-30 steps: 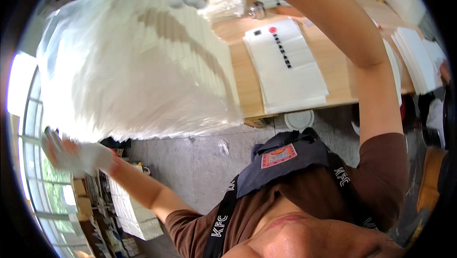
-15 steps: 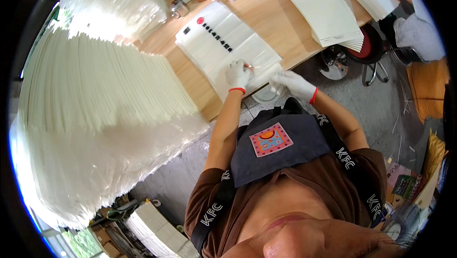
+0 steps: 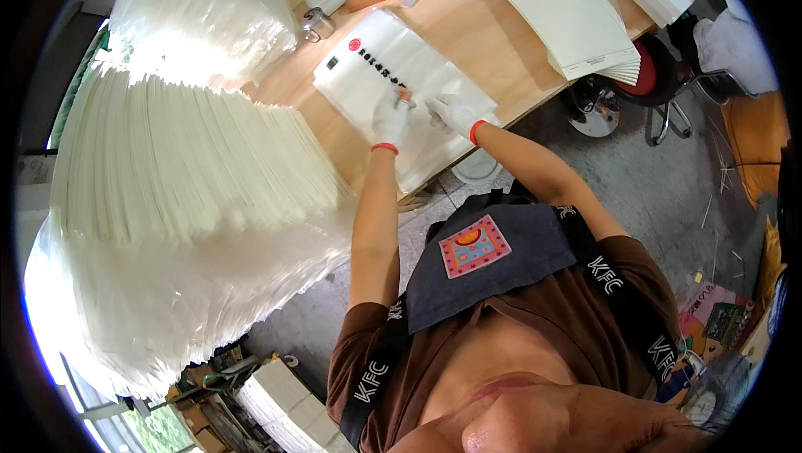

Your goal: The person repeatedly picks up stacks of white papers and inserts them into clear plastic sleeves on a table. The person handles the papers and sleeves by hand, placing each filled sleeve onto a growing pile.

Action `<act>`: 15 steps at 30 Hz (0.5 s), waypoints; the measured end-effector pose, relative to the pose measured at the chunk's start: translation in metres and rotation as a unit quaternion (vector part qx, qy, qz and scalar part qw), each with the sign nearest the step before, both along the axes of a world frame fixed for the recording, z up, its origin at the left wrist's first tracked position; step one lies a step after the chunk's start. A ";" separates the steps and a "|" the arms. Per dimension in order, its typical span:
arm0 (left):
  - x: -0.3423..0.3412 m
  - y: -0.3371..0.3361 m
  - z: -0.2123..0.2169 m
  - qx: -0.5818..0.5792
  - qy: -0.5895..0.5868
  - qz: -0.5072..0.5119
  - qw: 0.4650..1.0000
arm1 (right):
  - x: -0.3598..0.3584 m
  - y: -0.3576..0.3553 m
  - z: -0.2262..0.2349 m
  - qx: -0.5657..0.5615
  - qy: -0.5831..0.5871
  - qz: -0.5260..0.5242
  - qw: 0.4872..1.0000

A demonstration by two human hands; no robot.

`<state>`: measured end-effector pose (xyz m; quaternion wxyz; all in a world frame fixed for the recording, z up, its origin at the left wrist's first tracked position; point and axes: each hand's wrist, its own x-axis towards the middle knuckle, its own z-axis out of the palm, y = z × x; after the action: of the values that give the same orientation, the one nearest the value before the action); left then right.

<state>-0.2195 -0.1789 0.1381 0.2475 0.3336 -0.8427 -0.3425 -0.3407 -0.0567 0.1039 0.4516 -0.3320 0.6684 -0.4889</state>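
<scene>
Head view shows both gloved hands on the white printed bag (image 3: 393, 77) that lies flat on the wooden bench (image 3: 493, 27). Half a second ago they were at its near edge; now they sit further up its middle, so the work has gone from arriving at the bag to handling its surface. The left hand (image 3: 391, 119) presses down with fingers bunched, seemingly pinching a small dark item I cannot make out. The right hand (image 3: 451, 110) lies just beside it, fingers extended flat on the sheet. A tall stack of white bags (image 3: 184, 169) fills the left side, and a pile of cream sheets (image 3: 576, 18) lies further right on the bench.
</scene>
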 end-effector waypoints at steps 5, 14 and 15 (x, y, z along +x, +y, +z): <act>0.008 -0.031 0.071 0.340 0.352 -0.007 0.872 | -0.033 0.032 -0.021 0.110 0.446 0.118 0.880; -0.028 0.093 0.114 0.133 0.169 -0.147 0.966 | 0.000 -0.014 0.071 -0.182 0.421 0.045 0.888; -0.021 0.120 0.125 0.068 0.132 -0.193 0.970 | 0.005 -0.016 0.063 -0.163 0.422 0.072 0.889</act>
<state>-0.2406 -0.0590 0.2632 0.2624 0.1320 -0.8261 -0.4810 -0.3355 -0.0725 0.1672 0.1007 -0.6227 0.6813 -0.3714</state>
